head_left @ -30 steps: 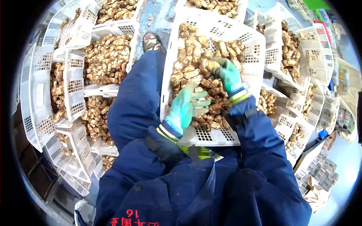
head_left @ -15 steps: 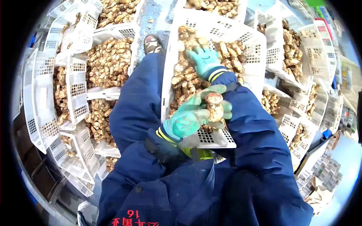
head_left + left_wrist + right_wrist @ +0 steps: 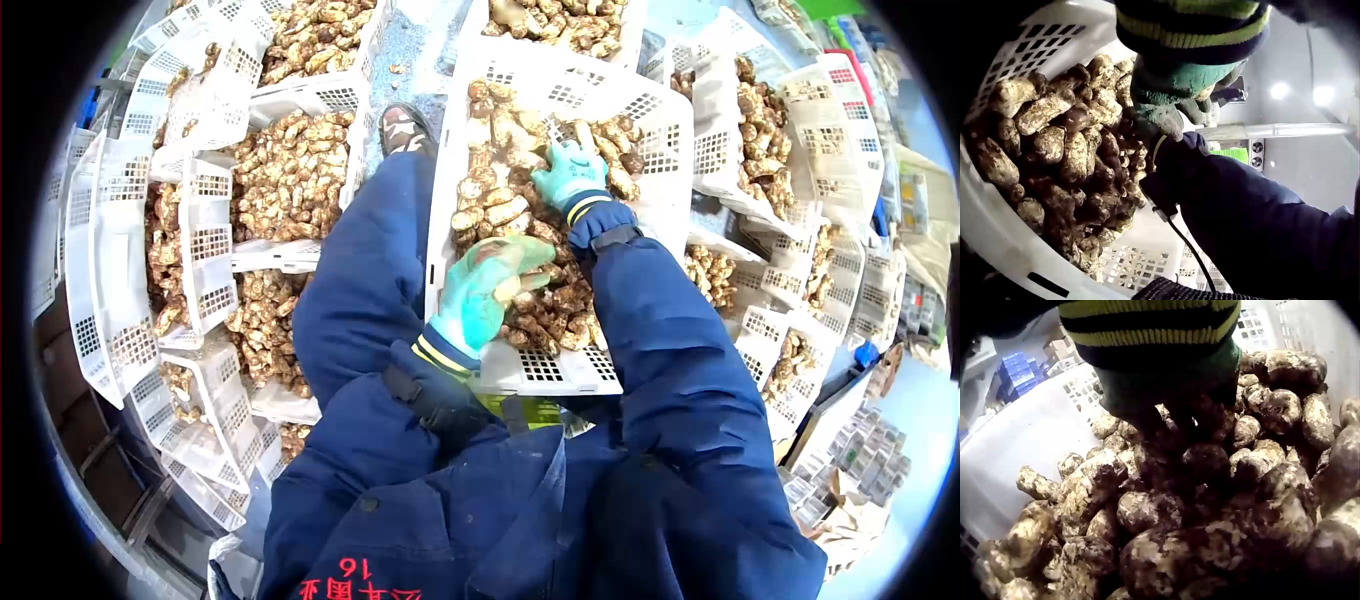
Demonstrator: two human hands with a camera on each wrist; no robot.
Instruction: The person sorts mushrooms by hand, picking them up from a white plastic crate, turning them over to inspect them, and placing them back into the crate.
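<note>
Brown-and-cream mushrooms [image 3: 495, 210] [image 3: 1047, 112] [image 3: 1147, 509] lie heaped in a white slotted crate [image 3: 665, 205] in front of the person. Over the crate's near left part, the gloved left hand [image 3: 482, 288] [image 3: 1175, 84] has its fingers curled round a mushroom; only a pale part [image 3: 507, 290] [image 3: 1205, 94] of it shows. Farther in and to the right, the gloved right hand [image 3: 573, 175] [image 3: 1169, 384] reaches down onto the heap, its fingers spread among the mushrooms. Its fingertips are dark and partly hidden in the right wrist view.
More white crates with mushrooms stand at the left [image 3: 208, 240] and right [image 3: 720, 150], and another [image 3: 630, 40] beyond the middle one. A shoe [image 3: 405, 130] is on the blue floor left of the middle crate. Stacked trays [image 3: 860, 450] lie at the lower right.
The left hand has turned and moved left, its mushroom now mostly hidden behind the fingers. The right hand went from the right side to the crate's middle, then shifted slightly right.
</note>
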